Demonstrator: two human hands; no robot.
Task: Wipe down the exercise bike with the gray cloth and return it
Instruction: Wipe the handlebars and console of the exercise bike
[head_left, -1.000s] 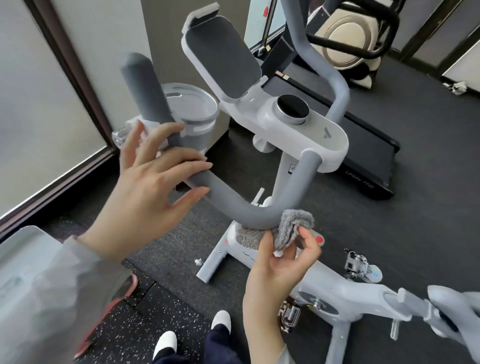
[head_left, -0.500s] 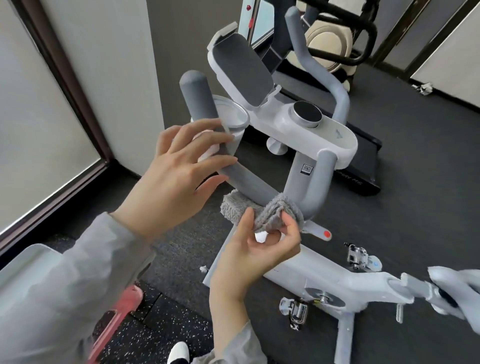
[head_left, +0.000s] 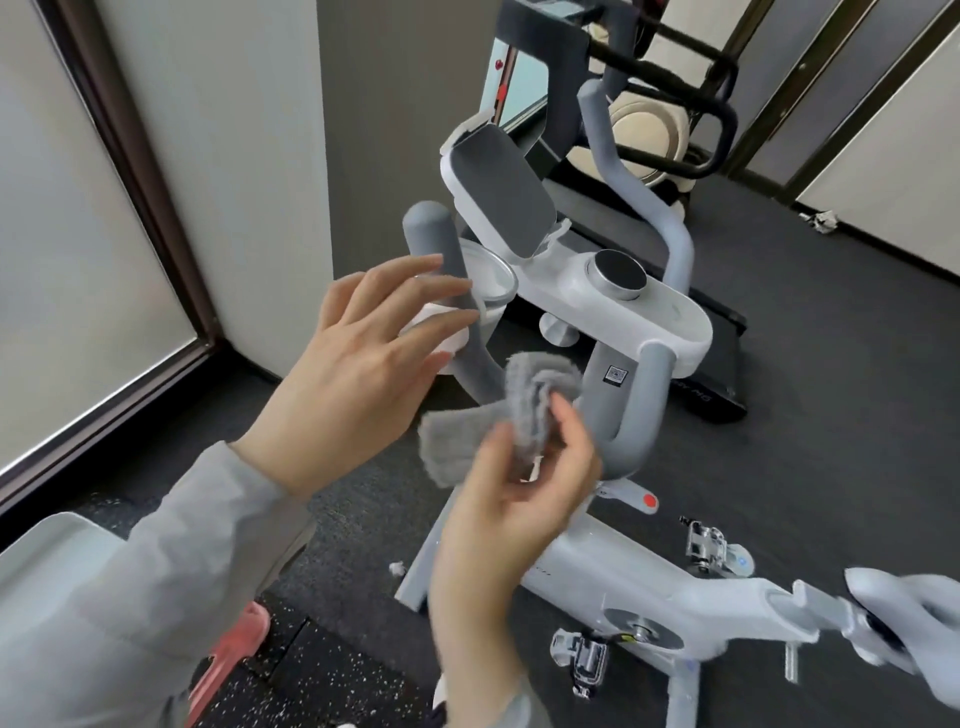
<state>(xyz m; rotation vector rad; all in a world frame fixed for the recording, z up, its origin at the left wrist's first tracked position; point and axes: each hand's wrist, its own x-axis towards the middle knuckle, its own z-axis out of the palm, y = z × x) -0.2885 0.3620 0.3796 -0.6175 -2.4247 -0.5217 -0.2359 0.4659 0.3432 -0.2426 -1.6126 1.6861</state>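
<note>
Two hands working at the bike (head_left: 613, 566).
Right hand (head_left: 511, 512) is pinching the bunched cloth (head_left: 511, 410) just beside the left handlebar (head_left: 457, 312); left hand (head_left: 353, 374) is hovering there, fingers spread wide, gripping nothing.

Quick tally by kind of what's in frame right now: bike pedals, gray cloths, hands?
Pedals: 2, one below the crank, one on the far side
Gray cloth: 1, in the right hand's grip
Hands: 2, left hand and right hand
Total: 5
</note>
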